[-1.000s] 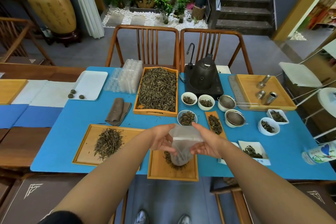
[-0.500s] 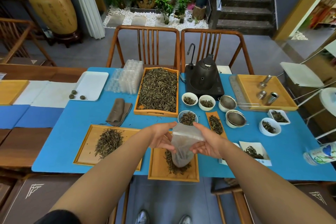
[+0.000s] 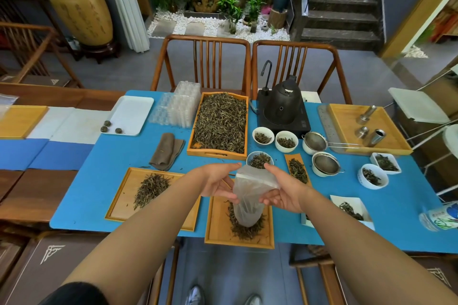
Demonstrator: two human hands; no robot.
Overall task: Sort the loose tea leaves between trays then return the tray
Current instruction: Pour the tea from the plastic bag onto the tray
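A clear plastic bag (image 3: 250,195) hangs upside down between my left hand (image 3: 218,182) and my right hand (image 3: 282,189), both gripping its upper end. Its mouth points down onto a pile of tea leaves (image 3: 245,226) on the small wooden tray (image 3: 218,228) at the table's near edge. A few leaves still show inside the bag. To the left lies a wider wooden tray (image 3: 121,195) with a small heap of tea. Behind, a deep wooden tray (image 3: 192,148) is full of loose tea.
Several white cups and dishes of tea (image 3: 262,136), two strainers (image 3: 326,164), a black kettle (image 3: 282,104) and a tray with metal tins (image 3: 386,141) fill the right side. A folded brown cloth (image 3: 166,148), plastic moulds (image 3: 178,109) and a white tray (image 3: 131,116) lie at the left.
The pile of tea under the bag has grown as leaves dropped out of it. Both hands have kept their hold and barely moved.
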